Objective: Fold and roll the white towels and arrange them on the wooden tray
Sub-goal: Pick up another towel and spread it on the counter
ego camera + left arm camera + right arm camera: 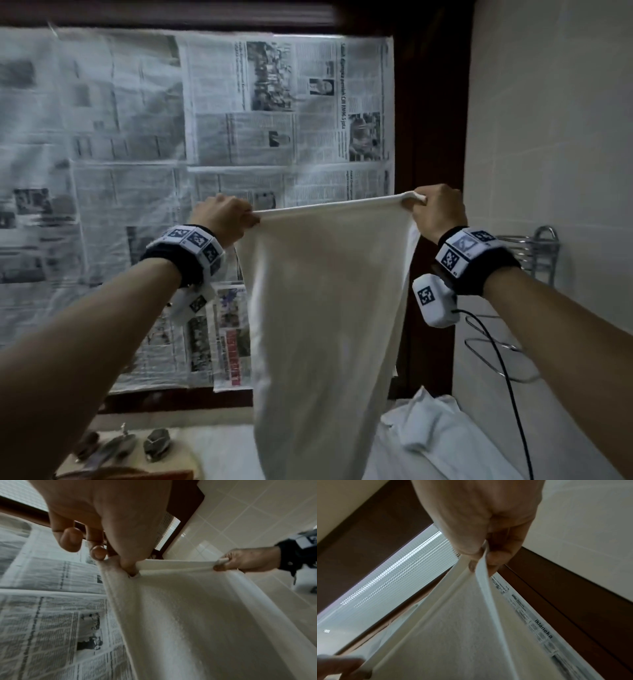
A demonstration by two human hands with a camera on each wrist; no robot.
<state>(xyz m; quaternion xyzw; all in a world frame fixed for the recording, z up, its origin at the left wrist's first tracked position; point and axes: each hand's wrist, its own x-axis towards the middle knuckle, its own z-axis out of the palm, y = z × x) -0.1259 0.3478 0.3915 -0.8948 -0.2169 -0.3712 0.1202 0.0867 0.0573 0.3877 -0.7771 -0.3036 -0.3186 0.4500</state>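
Observation:
A white towel (325,308) hangs in the air in front of me, stretched by its top edge. My left hand (236,214) pinches the top left corner, and my right hand (423,202) pinches the top right corner. The left wrist view shows the thumb and fingers of my left hand (126,563) clamped on the towel (188,615), with the right hand (228,563) at the far corner. In the right wrist view my right hand (481,557) nips the hem of the towel (462,628). More white towels (442,442) lie heaped at the lower right. The wooden tray is not in view.
A window covered with newspaper (171,154) fills the wall ahead. A tiled wall (555,120) with a metal rack (534,253) stands at the right. A tap with metal handles (156,443) sits on the counter (222,448) at the lower left.

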